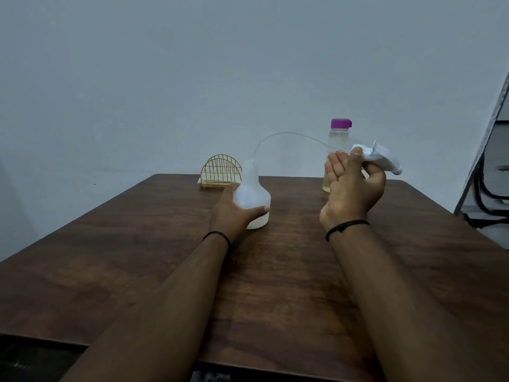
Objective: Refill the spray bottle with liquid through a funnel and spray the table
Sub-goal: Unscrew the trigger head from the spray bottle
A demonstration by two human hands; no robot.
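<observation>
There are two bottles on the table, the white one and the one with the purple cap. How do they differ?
The white bottle is squat, bell-shaped and cloudy; the capped bottle is tall, slim and clear, with yellowish liquid showing inside. The white bottle is open, its spray head lifted away by the right hand with the tube still trailing into its neck; the capped bottle is closed. The left hand holds the white bottle; nobody touches the capped bottle. Both stand upright on the table.

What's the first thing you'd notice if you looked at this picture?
Probably the right hand holding the white spray head up in the air, with its thin clear tube curving back into the white spray bottle. The left hand grips that bottle on the brown table. Behind stands a purple-capped bottle.
</observation>
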